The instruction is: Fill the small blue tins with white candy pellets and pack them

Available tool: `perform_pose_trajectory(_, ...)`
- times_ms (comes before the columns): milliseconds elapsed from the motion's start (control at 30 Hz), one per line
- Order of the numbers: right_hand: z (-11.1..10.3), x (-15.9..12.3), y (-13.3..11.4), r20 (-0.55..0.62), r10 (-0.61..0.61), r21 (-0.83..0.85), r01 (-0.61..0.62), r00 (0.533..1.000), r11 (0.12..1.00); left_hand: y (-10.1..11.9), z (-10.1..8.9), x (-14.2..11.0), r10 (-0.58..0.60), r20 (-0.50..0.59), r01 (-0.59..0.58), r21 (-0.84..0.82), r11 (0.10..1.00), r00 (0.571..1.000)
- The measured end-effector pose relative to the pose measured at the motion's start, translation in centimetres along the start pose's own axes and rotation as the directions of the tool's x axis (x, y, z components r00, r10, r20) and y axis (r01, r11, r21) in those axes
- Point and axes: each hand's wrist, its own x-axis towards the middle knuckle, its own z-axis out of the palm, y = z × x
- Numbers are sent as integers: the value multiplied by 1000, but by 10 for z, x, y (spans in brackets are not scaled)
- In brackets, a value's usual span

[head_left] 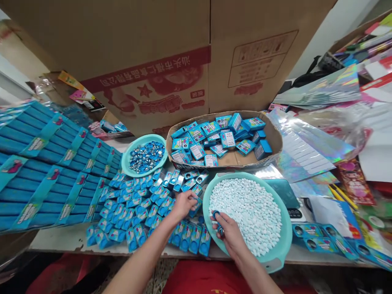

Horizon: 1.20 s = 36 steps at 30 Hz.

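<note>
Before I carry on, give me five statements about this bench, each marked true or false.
1. The right hand holds a small round blue piece over the large bowl. True.
2. The large bowl holds dark red pieces. False: it holds pale pieces.
3. The left hand is by the blue cases. True.
4. The small bowl of discs sits left of the cardboard tray. True.
5. The cardboard tray stands nearer the person than the large bowl. False: it stands farther away.

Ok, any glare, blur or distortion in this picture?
Head view: rainbow glare on the silver holographic sheets; stretching and soft blur toward the side edges, including the stacked blue cartons; the round teal plastic basin looks clearer.
</note>
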Motion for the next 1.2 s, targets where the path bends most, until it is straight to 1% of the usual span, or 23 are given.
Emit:
perform_pose_trajectory(67, 0, 0, 0, -41, -2, 17, 3, 999, 1000, 10, -15, 30, 3, -29, 0, 118, 993, 1000)
perform_pose_trajectory(133, -2, -2, 4, -67, -5, 34, 7, 998, 999, 23, -24, 58, 9, -33, -2, 204, 979, 999)
perform_pose_trajectory(200, -4, -5, 8, -87, -7, 52, 11, 996, 999, 37, -26, 80, -8, -25, 16, 304, 953, 1000)
perform_pose_trajectory(267, -6, -8, 14, -99, -7, 68, 14, 995, 998, 48, -24, 95, -41, -10, 42, 394, 918, 999)
perform_pose_trajectory(333, -7, -10, 17, -108, -2, 81, 11, 994, 997, 56, -21, 101, -78, 1, 69, 470, 880, 997)
perform_pose_trajectory(467, -6, -12, 18, -117, 15, 99, -3, 993, 995, 66, -17, 105, -139, -2, 115, 575, 810, 990)
perform_pose_trajectory(700, -10, -17, 7, -86, 20, 109, -10, 996, 994, 79, -7, 121, -224, -36, 190, 669, 719, 974)
perform_pose_trajectory(833, -16, -15, 7, -75, -14, 83, 20, 997, 996, 82, -6, 122, -247, -27, 200, 674, 712, 969)
perform_pose_trajectory(1000, -19, -7, 7, -158, -108, -5, 108, 982, 994, 72, -14, 108, -173, 23, 122, 620, 775, 985)
perform_pose_trajectory(1067, -18, -5, 5, -166, -133, -33, 130, 977, 991, 66, -18, 99, -121, 14, 91, 571, 816, 993)
perform_pose_trajectory(1133, -15, -4, 2, -154, -152, -66, 144, 976, 987, 59, -20, 83, -43, -33, 54, 524, 850, 999)
perform_pose_trajectory(1167, -12, -3, 0, -146, -162, -86, 150, 976, 985, 55, -19, 73, 13, -48, 12, 491, 871, 999)
perform_pose_trajectory(1200, -9, -2, -1, -136, -171, -107, 157, 976, 982, 49, -17, 60, 71, -29, -52, 430, 902, 997)
